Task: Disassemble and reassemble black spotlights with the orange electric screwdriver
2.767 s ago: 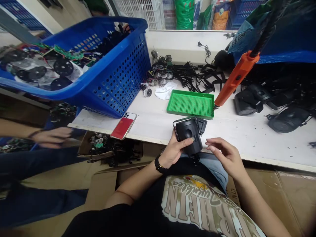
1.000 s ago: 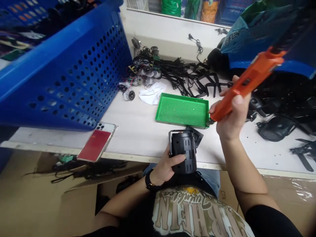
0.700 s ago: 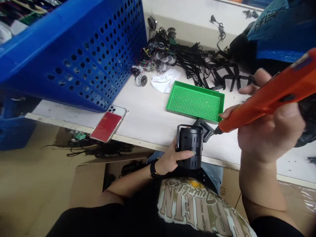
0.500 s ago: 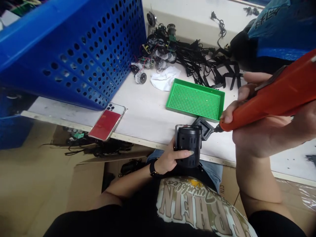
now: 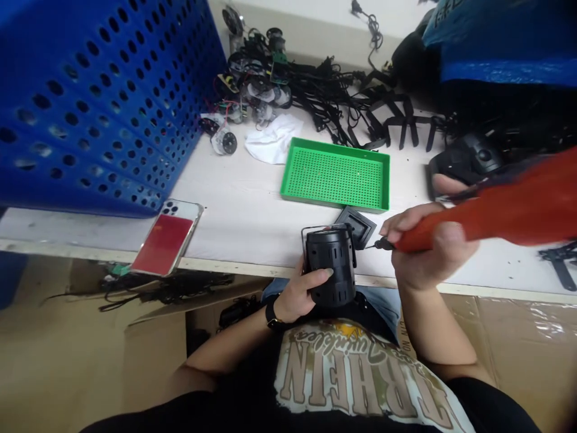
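My left hand (image 5: 300, 293) is closed around a black cylindrical lamp housing (image 5: 332, 264) with slots in its side and a bracket at its top. It is held at the table's front edge. My right hand (image 5: 424, 249) grips an orange-red electric screwdriver (image 5: 487, 207), smeared by motion at its rear. The screwdriver's thin bit points left toward the housing's right side; whether it touches cannot be made out. Behind the housing, a black square frame-like part (image 5: 359, 227) lies on the table near the bit. Beyond it sits a perforated green tray (image 5: 336, 177).
A big blue perforated basket (image 5: 112, 108) stands at left, with a red-backed phone (image 5: 164, 237) at the table edge. Behind lie a white cloth (image 5: 273, 139), motors with wires (image 5: 256, 90) and black cables (image 5: 324, 90). A blue bag (image 5: 505, 48) fills the back right.
My right hand has brought the screwdriver lower and left, its bit now beside the housing. The left hand still holds the housing. The camera view has shifted right.
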Demonstrator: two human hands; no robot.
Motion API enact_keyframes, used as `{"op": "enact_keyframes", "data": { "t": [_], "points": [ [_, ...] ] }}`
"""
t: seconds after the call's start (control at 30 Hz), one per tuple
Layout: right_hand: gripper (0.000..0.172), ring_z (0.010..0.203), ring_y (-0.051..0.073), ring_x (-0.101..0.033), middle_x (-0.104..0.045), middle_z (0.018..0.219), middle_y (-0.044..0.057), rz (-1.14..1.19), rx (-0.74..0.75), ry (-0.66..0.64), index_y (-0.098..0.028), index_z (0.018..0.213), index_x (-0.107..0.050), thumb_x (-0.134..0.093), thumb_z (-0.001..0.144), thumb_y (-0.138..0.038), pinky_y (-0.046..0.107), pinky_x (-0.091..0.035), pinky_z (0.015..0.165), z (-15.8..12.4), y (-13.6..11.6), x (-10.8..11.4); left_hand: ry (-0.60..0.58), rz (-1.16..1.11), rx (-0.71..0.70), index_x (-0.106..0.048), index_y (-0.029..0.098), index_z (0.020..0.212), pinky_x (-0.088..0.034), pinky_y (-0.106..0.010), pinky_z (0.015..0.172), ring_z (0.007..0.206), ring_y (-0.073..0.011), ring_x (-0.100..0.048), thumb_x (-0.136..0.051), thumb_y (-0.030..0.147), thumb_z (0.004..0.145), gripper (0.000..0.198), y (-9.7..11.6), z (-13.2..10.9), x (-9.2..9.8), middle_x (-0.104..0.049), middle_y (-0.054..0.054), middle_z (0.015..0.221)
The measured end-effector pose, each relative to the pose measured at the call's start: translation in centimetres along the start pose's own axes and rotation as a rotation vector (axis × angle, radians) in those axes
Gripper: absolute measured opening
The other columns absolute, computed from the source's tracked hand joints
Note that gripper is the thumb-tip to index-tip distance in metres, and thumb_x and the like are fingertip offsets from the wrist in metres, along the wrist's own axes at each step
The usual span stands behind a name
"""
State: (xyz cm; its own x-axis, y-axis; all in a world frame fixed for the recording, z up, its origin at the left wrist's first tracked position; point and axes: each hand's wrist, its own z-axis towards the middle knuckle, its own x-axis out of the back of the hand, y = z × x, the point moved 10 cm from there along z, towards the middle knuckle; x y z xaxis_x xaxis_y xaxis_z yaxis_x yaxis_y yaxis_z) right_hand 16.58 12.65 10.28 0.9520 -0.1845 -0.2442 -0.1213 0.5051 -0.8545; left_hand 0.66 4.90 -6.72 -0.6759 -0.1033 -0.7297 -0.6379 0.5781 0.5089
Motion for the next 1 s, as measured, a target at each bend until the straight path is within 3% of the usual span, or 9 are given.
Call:
{"op": "enact_keyframes", "data": {
  "t": [0.07, 0.17, 0.4, 0.5, 0.77, 1.0],
  "points": [
    [0.027, 0.040, 0.013, -0.043, -0.045, 0.060, -0.005, -0.017, 0.059, 0.037, -0.032, 0.106, -0.071, -0.065, 0.092, -0.055, 0.034, -0.050, 0.043, 0.3, -1.8, -0.2, 0.009, 0.009, -0.018, -0.065, 0.020, 0.140, -0.061, -0.060, 0.100, 0.108, -0.0388, -0.078, -0.095, 0.043, 0.069, 0.080, 0.0, 0.1, -0.1, -0.081, -0.013, 0.112],
    [0.036, 0.039, 0.015, -0.039, -0.036, 0.058, -0.006, -0.122, 0.073, -0.016, -0.038, 0.116, -0.063, -0.052, 0.095, -0.065, 0.037, -0.051, 0.044, 0.3, -3.0, -1.4, 0.018, -0.003, -0.055, -0.064, 0.021, 0.141, -0.062, -0.060, 0.100, 0.105, -0.0379, -0.079, -0.094, 0.044, 0.069, 0.081, 0.2, 0.2, -0.3, -0.082, -0.012, 0.108],
    [0.031, 0.036, 0.015, -0.038, -0.036, 0.058, -0.008, -0.119, 0.145, 0.024, -0.036, 0.113, -0.054, -0.049, 0.097, -0.062, 0.036, -0.049, 0.040, -1.6, -1.1, -2.5, 0.153, 0.027, -0.130, -0.064, 0.026, 0.138, -0.065, -0.052, 0.095, 0.093, -0.0282, -0.079, -0.100, 0.039, 0.066, 0.082, 0.4, -0.2, 0.4, -0.081, -0.005, 0.104],
    [0.025, 0.034, 0.015, -0.037, -0.035, 0.056, -0.009, -0.129, 0.179, -0.025, -0.035, 0.107, -0.052, -0.047, 0.100, -0.058, 0.036, -0.049, 0.038, -1.9, -0.7, -3.1, 0.191, 0.027, -0.143, -0.066, 0.026, 0.135, -0.064, -0.051, 0.095, 0.095, -0.0281, -0.078, -0.101, 0.038, 0.065, 0.080, 0.4, -0.3, 0.6, -0.080, -0.004, 0.104],
    [0.019, 0.032, 0.014, -0.037, -0.039, 0.051, -0.011, 0.035, 0.188, -0.025, -0.037, 0.104, -0.059, -0.059, 0.098, -0.055, 0.030, -0.045, 0.036, -1.2, -1.1, -2.8, 0.141, 0.001, -0.153, -0.064, 0.024, 0.138, -0.065, -0.053, 0.094, 0.088, -0.0278, -0.079, -0.099, 0.039, 0.065, 0.082, 0.7, -0.2, -0.1, -0.080, -0.004, 0.098],
    [0.023, 0.032, 0.010, -0.039, -0.046, 0.052, -0.011, 0.229, 0.298, -0.003, -0.028, 0.113, -0.070, -0.066, 0.096, -0.043, 0.026, -0.045, 0.035, -1.0, -2.0, -2.6, 0.141, 0.020, -0.162, -0.063, 0.022, 0.140, -0.068, -0.047, 0.082, 0.083, -0.0277, -0.078, -0.100, 0.041, 0.061, 0.089, 0.6, -0.1, 0.1, -0.080, -0.006, 0.098]
  ]
}}
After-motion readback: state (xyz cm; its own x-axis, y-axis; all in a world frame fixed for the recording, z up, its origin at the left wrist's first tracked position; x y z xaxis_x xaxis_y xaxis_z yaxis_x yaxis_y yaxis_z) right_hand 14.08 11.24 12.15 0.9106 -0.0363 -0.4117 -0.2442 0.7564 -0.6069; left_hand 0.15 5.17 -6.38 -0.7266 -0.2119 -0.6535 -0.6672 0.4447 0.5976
